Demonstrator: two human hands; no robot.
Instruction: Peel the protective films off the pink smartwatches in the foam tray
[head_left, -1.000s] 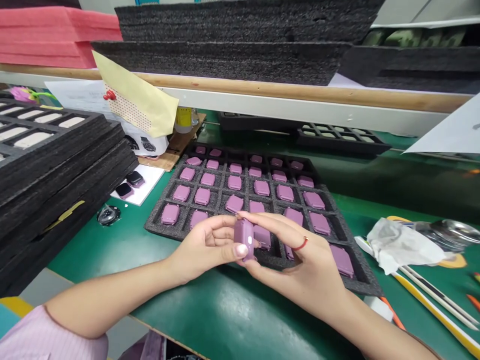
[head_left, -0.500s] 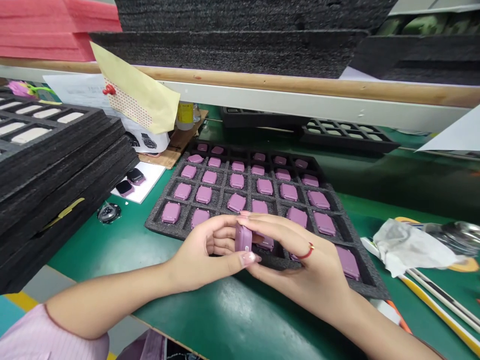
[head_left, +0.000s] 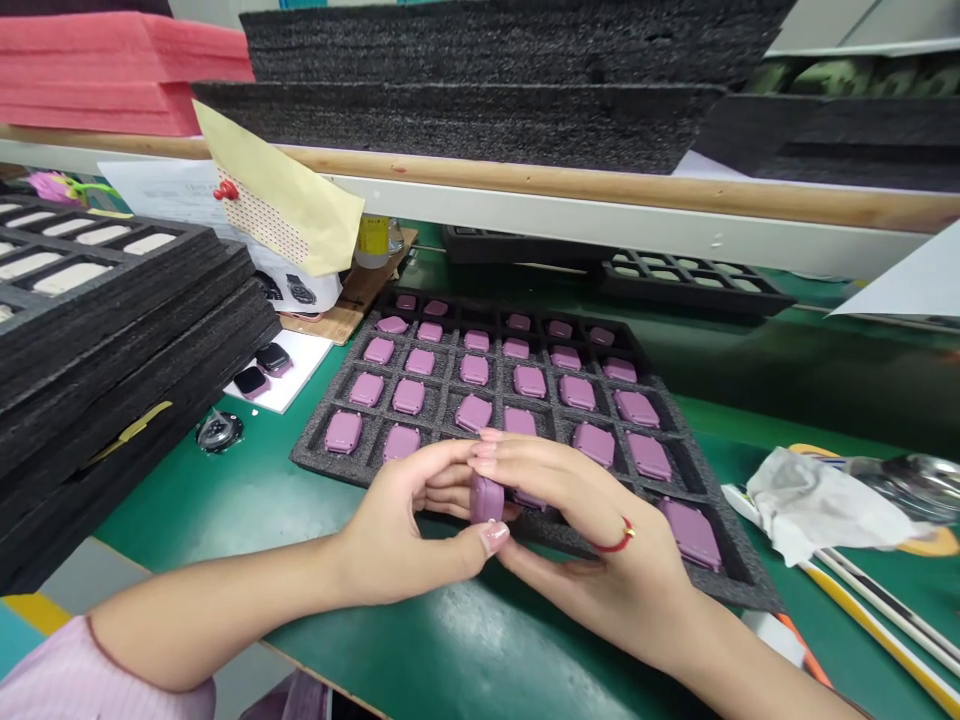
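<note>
Between my two hands a purple watch case point(head_left: 487, 499) is held on edge, its narrow side facing me. My left hand point(head_left: 420, 525) is closed round it, thumb at the lower end and fingers behind. The fingertips of my right hand point(head_left: 592, 530), which wears a red ring, press on its top, with the thumb near its bottom end. Just beyond and beneath the hands lies a black foam tray point(head_left: 322, 462), its compartments holding many similar purple watch cases point(head_left: 473, 412). My hands hide part of the tray's near rows.
Stacked black foam trays point(head_left: 142, 400) stand at left, beside two dark-screened watches point(head_left: 251, 381) on white paper and a round watch part point(head_left: 219, 430). A white cloth point(head_left: 817, 500) lies at right. A shelf edge point(head_left: 525, 210) crosses above the green table point(head_left: 315, 660).
The view has tilted slightly, so the scene sits a little lower. My right fingers have shifted slightly over the top of the watch case; both hands still hold it.
</note>
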